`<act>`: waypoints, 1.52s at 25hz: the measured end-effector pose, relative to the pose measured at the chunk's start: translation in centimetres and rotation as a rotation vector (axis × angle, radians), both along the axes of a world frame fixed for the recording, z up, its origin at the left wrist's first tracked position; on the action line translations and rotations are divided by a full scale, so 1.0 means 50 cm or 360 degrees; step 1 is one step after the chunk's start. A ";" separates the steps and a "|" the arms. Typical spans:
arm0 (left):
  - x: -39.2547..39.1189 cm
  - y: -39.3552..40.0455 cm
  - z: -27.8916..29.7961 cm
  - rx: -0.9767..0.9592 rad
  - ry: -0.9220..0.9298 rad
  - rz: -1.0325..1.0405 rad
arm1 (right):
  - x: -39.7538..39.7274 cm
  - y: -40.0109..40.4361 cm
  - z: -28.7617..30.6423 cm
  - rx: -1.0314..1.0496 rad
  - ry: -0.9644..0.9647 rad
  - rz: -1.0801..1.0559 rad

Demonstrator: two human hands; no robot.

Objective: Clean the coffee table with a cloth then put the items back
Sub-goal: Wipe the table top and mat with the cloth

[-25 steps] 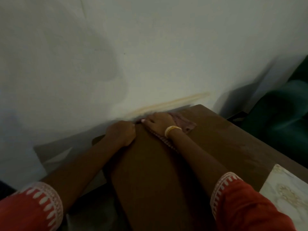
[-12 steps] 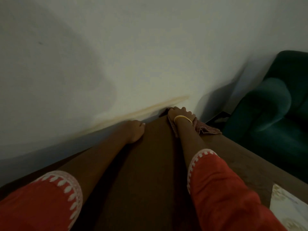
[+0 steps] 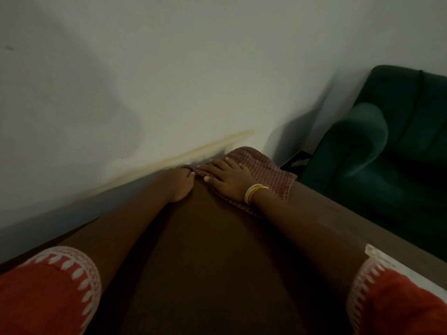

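Where it was bunched before, the cloth [image 3: 271, 176] now lies spread beneath flat right-hand fingers [image 3: 212, 163]; left hand [image 3: 180, 183] curled.

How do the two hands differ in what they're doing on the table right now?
The right hand lies flat with fingers spread on the checked cloth; the left hand is curled on the bare coffee table, touching only the cloth's edge. The right wrist wears pale bangles; the left wrist is bare. Both reach to the table's far edge by the wall.
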State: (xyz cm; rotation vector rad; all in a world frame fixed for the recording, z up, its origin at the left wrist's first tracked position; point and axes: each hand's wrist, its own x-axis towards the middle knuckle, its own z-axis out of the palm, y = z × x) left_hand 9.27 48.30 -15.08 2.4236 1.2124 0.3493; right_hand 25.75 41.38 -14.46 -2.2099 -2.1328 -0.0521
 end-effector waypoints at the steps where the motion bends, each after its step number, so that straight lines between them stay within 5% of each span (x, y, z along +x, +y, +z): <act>1: -0.001 0.001 0.002 -0.0011 -0.0005 -0.0032 | 0.006 0.016 -0.001 0.0000 -0.0027 -0.0028; 8: -0.003 0.005 -0.004 -0.0007 -0.0007 -0.0066 | 0.154 0.127 0.032 -0.0153 0.0262 -0.0933; 24: -0.015 0.001 -0.004 -0.0039 -0.0027 -0.0040 | 0.188 -0.192 0.006 0.0027 0.0110 -0.1583; 31: -0.007 0.009 -0.011 -0.0018 0.0010 -0.0051 | 0.087 -0.097 0.022 -0.0157 0.0115 -0.0825; 38: -0.019 -0.011 -0.005 0.0414 -0.0044 -0.0389 | -0.134 -0.337 0.014 -0.0115 0.0009 0.0071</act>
